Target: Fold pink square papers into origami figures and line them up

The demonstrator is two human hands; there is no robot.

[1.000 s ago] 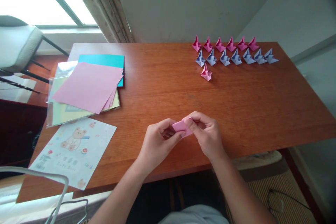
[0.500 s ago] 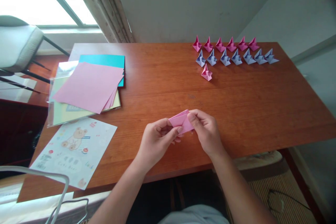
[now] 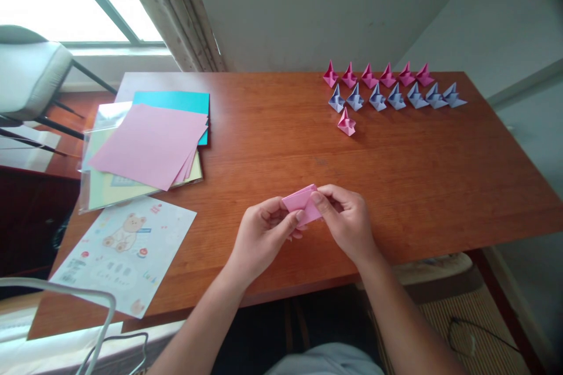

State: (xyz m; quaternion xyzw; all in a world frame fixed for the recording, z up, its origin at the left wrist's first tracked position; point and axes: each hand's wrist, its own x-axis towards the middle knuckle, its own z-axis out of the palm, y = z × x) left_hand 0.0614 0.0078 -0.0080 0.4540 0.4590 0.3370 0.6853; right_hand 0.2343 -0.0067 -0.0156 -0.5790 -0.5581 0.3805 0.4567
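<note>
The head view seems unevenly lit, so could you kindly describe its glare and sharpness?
Head view: window blown out to white, pale glare on the table at its far left corner; same view: print on the bear sheet too soft to read, hands and folded pink paper fairly clear.

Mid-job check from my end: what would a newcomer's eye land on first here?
Probably the bright paper figures at the table's far right: six deep pink figures behind seven lavender figures, with one lone pink figure in front. Then the folded pink paper held between left hand and right hand, above the near edge.
</note>
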